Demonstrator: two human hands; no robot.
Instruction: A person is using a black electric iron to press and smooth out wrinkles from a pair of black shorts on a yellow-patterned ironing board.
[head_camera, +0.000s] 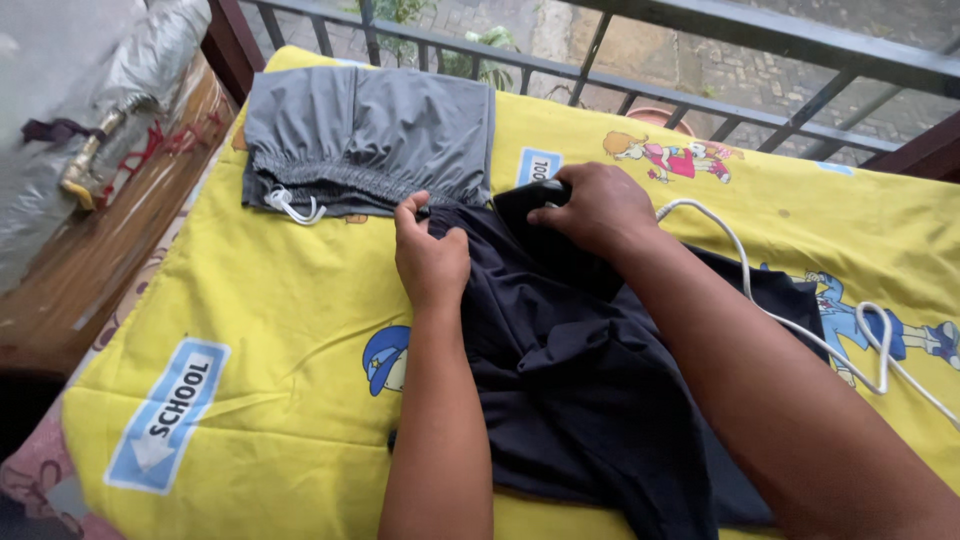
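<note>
Pinning the dark garment (590, 400) flat, the left hand (430, 258) is pinching its edge while the right hand (597, 208) is closing around an iron (535, 192), steadying cloth for pressing.

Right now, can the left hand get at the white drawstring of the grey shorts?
Probably yes. The left hand holds the edge of the dark garment just below the grey shorts. The drawstring lies uncovered on the yellow sheet to its left, with nothing between them.

Dark navy garment (590, 400), grey folded shorts (370, 135), white cord (800, 325), yellow cartoon-printed sheet (280, 330).
</note>
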